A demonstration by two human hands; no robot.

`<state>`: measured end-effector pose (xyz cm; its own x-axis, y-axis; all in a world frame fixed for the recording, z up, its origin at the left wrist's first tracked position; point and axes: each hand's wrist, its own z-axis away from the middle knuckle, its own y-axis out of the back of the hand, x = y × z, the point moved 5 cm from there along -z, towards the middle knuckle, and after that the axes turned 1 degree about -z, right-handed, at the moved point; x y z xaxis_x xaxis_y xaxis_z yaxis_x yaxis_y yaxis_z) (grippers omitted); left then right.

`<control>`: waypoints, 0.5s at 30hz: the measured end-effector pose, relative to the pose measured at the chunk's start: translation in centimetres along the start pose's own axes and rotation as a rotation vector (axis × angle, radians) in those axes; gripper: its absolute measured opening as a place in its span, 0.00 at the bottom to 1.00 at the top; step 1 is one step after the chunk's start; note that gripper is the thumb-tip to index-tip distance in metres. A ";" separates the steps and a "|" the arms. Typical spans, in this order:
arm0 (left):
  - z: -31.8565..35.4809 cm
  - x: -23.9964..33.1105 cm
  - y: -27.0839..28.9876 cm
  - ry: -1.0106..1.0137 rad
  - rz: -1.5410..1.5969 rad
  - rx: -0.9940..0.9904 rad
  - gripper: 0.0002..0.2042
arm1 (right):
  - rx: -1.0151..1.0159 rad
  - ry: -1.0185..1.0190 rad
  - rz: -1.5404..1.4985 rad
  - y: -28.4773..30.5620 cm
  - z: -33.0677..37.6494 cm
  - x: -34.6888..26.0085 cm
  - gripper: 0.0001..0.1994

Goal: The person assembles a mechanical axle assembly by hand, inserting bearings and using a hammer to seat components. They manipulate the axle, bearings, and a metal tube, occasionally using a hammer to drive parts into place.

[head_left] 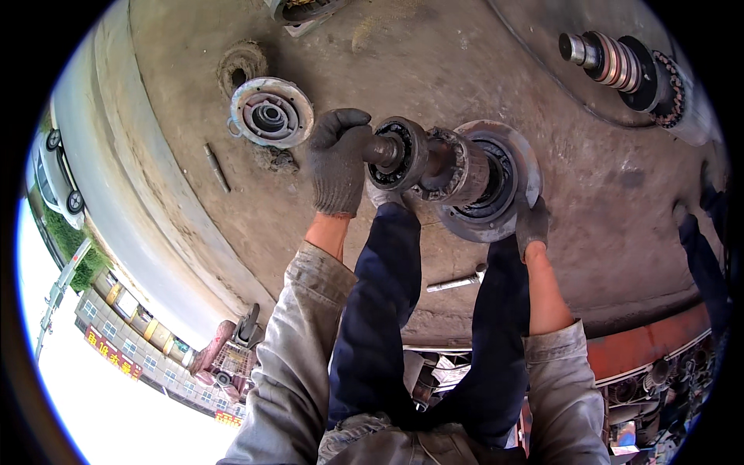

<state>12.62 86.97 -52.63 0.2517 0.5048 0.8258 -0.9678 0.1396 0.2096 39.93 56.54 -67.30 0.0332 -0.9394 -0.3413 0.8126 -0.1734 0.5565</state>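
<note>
A greasy rotor shaft (440, 159) with a bearing (403, 153) near its left end lies in front of me. Its right end passes into a round metal flange (529, 159). My left hand (339, 159), in a dark knitted glove, is closed around the shaft's free end, thumb on top. Gloved as well, my right hand (532, 222) grips the flange's lower right rim; its fingertips are partly hidden. Between my legs a hammer-like metal tool (456, 284) lies on the ground.
Left of the shaft lie a round end cover (303, 106), a dirty ring (252, 54) and a short rod (216, 167). Another rotor (647, 77) with copper-coloured rings rests at the far right, near a cable (535, 56). A person's legs (703, 252) show at the right edge.
</note>
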 end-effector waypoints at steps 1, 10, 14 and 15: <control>-0.4 -0.4 0.2 0.061 0.020 -0.007 0.07 | 0.020 0.001 -0.010 -0.2 0.0 -0.6 0.34; -2.4 1.5 -1.8 -0.023 -0.136 -0.043 0.07 | 0.085 -0.095 0.099 0.2 -3.5 -1.8 0.39; -3.7 2.4 -2.8 0.007 -0.110 -0.029 0.07 | 0.025 -0.074 0.001 1.5 -2.6 -2.2 0.39; -4.6 2.8 -3.2 0.014 -0.076 -0.021 0.07 | 0.002 -0.067 -0.021 1.8 -2.3 -2.7 0.39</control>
<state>16.43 91.88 -53.36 0.3242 0.5040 0.8005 -0.9456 0.1955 0.2599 42.58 59.40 -67.12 -0.0224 -0.9532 -0.3016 0.8115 -0.1935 0.5514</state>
